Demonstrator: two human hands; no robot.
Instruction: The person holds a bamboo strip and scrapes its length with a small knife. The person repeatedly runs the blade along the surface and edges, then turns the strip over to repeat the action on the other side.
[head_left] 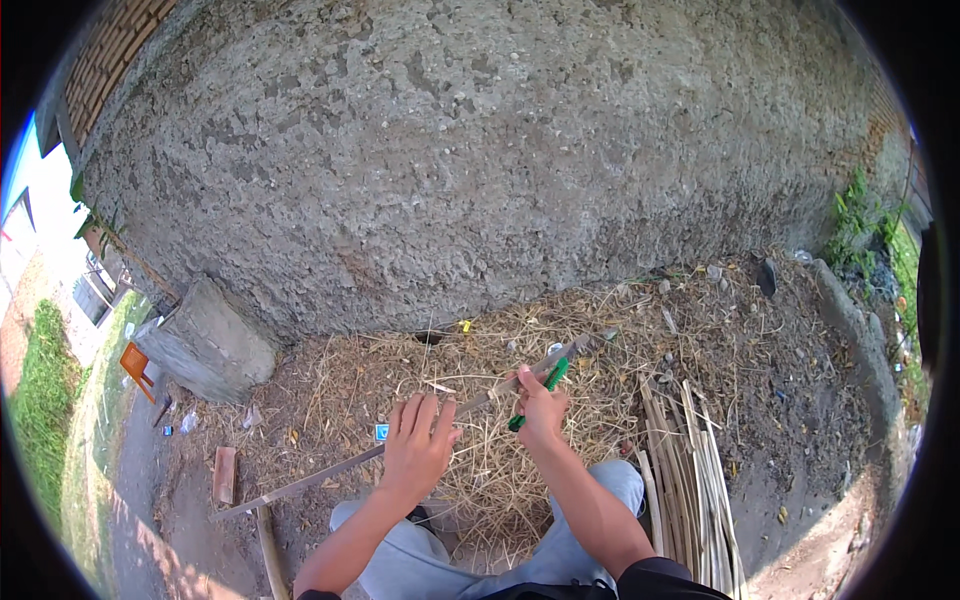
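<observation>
A long, thin bamboo strip (320, 474) slants across in front of me, from low on the left to higher on the right. My left hand (418, 452) lies over its middle, fingers bent down across it and holding it. In my right hand (542, 412) is a green utility knife (557, 374), gripped at the strip's right part. The right thumb rests by the strip; the knife's blade cannot be made out. Pale shavings (500, 500) cover the ground beneath both hands, between my knees.
A bundle of split bamboo strips (680, 470) lies right of my knee. A rough wall (500, 180) rises ahead, with a concrete block (215, 340) at its left. A brick (224, 475), a pole (271, 550) and a small blue packet (382, 432) lie leftward. An orange chair (135, 365) stands farther off.
</observation>
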